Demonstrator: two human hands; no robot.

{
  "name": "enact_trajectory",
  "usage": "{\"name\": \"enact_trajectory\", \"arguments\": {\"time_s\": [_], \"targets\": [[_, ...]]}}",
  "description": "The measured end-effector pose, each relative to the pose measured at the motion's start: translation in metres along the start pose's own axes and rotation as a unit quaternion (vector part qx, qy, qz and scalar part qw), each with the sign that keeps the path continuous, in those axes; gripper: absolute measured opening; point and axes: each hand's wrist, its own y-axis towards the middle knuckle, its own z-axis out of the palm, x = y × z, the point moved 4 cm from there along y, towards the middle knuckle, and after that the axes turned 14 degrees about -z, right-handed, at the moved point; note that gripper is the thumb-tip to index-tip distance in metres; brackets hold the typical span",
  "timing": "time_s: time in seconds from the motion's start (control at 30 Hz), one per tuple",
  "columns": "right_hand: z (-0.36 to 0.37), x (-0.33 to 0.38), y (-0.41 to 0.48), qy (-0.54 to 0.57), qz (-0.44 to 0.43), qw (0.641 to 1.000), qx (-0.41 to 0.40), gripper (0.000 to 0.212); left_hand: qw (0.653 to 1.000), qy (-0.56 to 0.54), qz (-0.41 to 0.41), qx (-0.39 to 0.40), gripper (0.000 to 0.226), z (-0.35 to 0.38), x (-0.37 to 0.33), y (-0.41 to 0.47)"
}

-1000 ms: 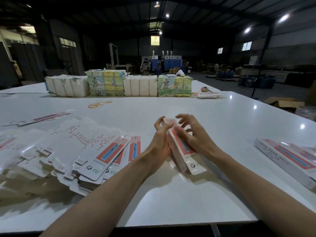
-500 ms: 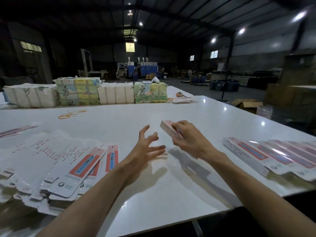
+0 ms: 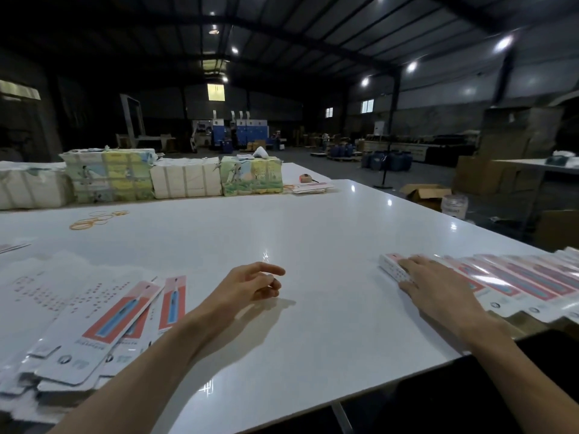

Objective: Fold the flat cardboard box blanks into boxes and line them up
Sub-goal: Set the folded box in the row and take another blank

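The white table (image 3: 313,242) is carrying all task items. The pile of flat blanks (image 3: 94,324), white with a red-and-blue panel, is lying fanned at its near left. The row of folded boxes (image 3: 526,278), slim and carrying the same print, is lying side by side at the near right. The newest box (image 3: 389,265) is sitting at the row's left end; half a second ago it was being held in mid-air. The right hand (image 3: 438,289) is pressing on it, fingers straight and spread. The left hand (image 3: 250,285) is hovering empty, fingers loosely curled, previously splayed. An open carton (image 3: 421,195) is standing on the floor, contents hidden.
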Motion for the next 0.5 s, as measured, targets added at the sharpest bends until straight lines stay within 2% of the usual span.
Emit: {"name": "enact_trajectory", "arguments": {"time_s": [0.13, 0.2, 0.27, 0.4, 0.5], "targets": [[-0.008, -0.012, -0.004, -0.014, 0.037, 0.999, 0.022, 0.051, 1.000, 0.017, -0.002, -0.009, 0.024, 0.003, -0.004, -0.005], [-0.010, 0.000, 0.006, -0.035, 0.026, 0.999, 0.020, 0.052, 1.000, 0.024, -0.003, -0.013, 0.025, 0.005, -0.006, -0.007], [-0.013, 0.025, 0.026, -0.020, -0.011, 1.000, -0.010, 0.049, 0.999, 0.030, -0.004, -0.016, 0.025, 0.007, -0.008, -0.009], [-0.015, 0.102, 0.072, 0.047, -0.116, 0.986, -0.114, 0.025, 0.997, 0.056, 0.005, -0.047, 0.026, 0.005, -0.012, -0.014], [-0.005, 0.160, 0.098, 0.092, -0.151, 0.977, -0.116, 0.017, 0.995, 0.058, 0.021, -0.078, 0.028, 0.005, -0.016, -0.016]]}}
